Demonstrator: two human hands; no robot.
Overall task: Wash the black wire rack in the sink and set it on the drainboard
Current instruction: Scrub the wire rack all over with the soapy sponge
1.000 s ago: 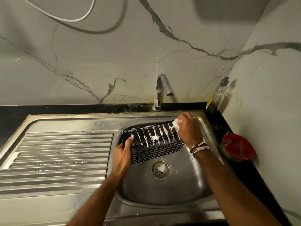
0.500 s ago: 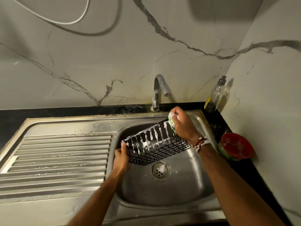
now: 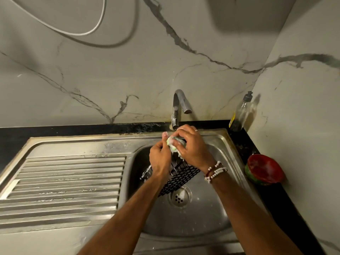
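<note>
A ribbed stainless steel drainboard [image 3: 64, 181] fills the left side, with a few flecks of foam in its grooves. To its right is the stainless steel sink basin [image 3: 193, 223], with a round perforated drain [image 3: 179, 196] in its floor. Two bare forearms reach in from the bottom edge. The left hand [image 3: 160, 159] is raised over the basin, fingers curled in toward the right hand — whether it grips the rack or the sponge, I cannot tell. Below and between the two hands, the black wire rack [image 3: 181, 174] stands tilted inside the basin. It is streaked with white suds and partly hidden, and its lower edge is just beside the drain. The right hand [image 3: 193, 150], with beaded bracelets [image 3: 215, 171] at the wrist, closes its fingers round a green sponge covered in white foam [image 3: 173, 144]. Behind the hands rises a curved metal faucet [image 3: 179, 107]. Further right, on the black counter [image 3: 244, 144], stand a clear plastic soap bottle [image 3: 241, 113] and, nearer the viewer, a red bowl [image 3: 265, 170].
</note>
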